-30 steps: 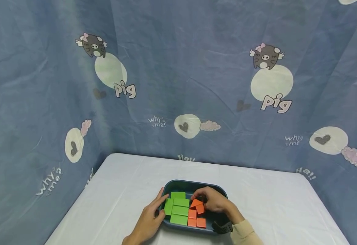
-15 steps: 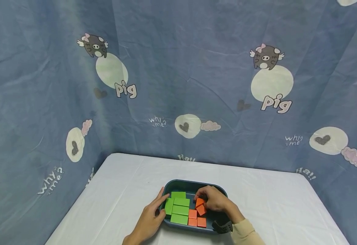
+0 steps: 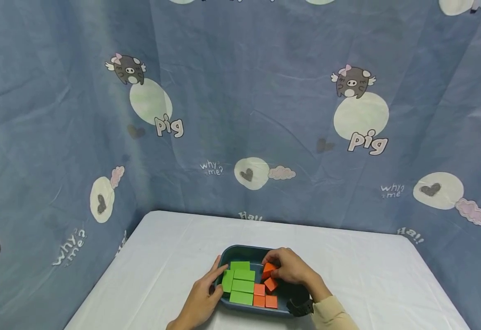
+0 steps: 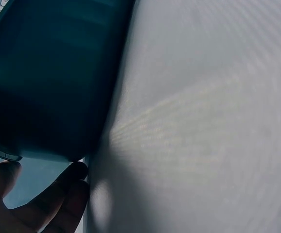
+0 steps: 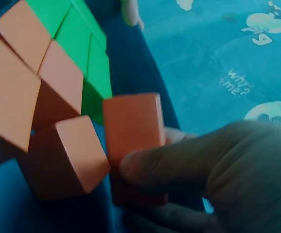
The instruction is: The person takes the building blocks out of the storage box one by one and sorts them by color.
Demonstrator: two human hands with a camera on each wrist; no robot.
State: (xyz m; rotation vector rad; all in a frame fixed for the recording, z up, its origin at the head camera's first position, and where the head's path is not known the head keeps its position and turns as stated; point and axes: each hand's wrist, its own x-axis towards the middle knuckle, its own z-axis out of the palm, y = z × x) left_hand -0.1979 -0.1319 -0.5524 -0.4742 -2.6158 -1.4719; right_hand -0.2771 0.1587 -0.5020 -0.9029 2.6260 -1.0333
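Note:
A dark teal tray point(image 3: 240, 248) holds several green blocks point(image 3: 242, 286) on its left side. Several orange blocks point(image 3: 259, 288) stand to the right of these. My right hand point(image 3: 291, 267) pinches one orange block point(image 3: 268, 268) between thumb and fingers at the tray's far side. In the right wrist view, the thumb lies over this held block point(image 5: 133, 119). A tilted orange block point(image 5: 84, 155) sits right beside it. My left hand point(image 3: 201, 295) touches the tray's left end with extended, spread fingers. In the left wrist view, dark fingers point(image 4: 65, 199) meet the tray's outer wall point(image 4: 48, 87).
A white cloth-covered table point(image 3: 360, 270) surrounds the tray. Behind it hangs a blue curtain point(image 3: 207, 82) with printed pigs and words. The right wrist carries a black band point(image 3: 300, 308) just over the tray's front right corner.
My right hand has moved the orange block slightly right and turned it more upright. The neighbouring orange block has turned. The left hand stays at the tray's end; the head view has shifted slightly.

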